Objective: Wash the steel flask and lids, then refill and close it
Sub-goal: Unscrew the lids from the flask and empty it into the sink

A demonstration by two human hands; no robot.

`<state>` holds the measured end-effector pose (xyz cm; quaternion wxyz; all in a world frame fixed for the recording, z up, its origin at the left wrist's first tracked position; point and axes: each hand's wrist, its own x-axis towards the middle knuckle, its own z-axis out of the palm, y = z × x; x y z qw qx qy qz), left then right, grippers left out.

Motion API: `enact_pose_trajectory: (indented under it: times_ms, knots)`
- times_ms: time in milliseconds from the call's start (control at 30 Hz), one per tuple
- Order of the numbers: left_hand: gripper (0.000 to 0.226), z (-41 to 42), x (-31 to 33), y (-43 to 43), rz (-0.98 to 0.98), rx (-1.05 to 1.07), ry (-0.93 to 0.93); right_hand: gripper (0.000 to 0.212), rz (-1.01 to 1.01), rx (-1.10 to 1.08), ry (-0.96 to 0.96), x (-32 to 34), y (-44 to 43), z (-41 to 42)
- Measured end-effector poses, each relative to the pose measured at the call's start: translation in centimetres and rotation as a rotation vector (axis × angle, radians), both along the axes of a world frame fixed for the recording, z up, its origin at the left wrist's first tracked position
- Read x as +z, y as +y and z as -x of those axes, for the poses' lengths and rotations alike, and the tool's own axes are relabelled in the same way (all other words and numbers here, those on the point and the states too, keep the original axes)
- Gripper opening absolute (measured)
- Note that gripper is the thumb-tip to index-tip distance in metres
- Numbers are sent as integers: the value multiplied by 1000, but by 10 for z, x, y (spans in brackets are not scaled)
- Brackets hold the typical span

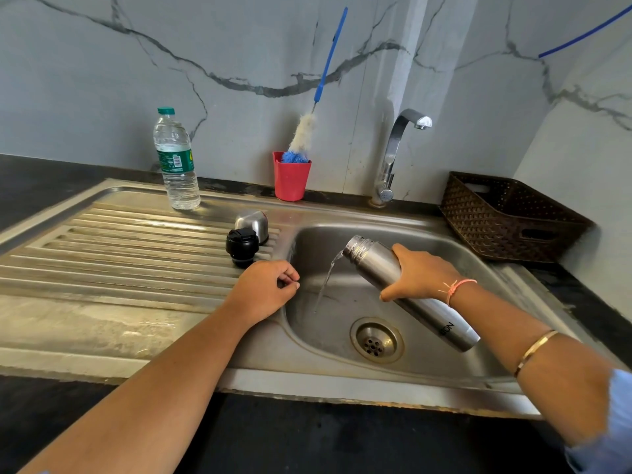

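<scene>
**Item: steel flask, emptying over the sink**

Right hand (419, 277) – wrapped round the middle of the steel flask (372, 260), gripping it. The flask is held above the basin, tilted mouth-down to the left, so a thin stream of water (328, 278) falls inside the sink (321, 336) and not onto the surface (307, 439).

Left hand (265, 290) – fingers loosely curled, holding nothing, resting at the basin's left edge; judged a steadying rest, with the lids close by.

Black inner lid (242, 246) and steel cap (252, 223) – both off the flask, standing just beside each other on the drainboard (119, 241), where they can drain and stay near.

Bottle brush (302, 131) – head down in a red cup (290, 177) at the wall, handle leaning up.

Plastic water bottle (176, 162) – capped, upright at the back of the drainboard; likely the refill supply.

Tap (396, 145) – no water seen running from it.

Woven basket (506, 217) – right of the sink.

Stage, as judged: rinse water going out; refilling and closing not yet done.
</scene>
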<state>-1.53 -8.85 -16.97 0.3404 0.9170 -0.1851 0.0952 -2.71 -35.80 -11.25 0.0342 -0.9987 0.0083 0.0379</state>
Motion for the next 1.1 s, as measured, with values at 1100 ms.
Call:
enact_pose_trajectory:
  times_ms: [1100]
  knots:
    - [13, 2, 3, -1, -18, 2, -7, 74, 88, 4, -11, 23, -11, 7]
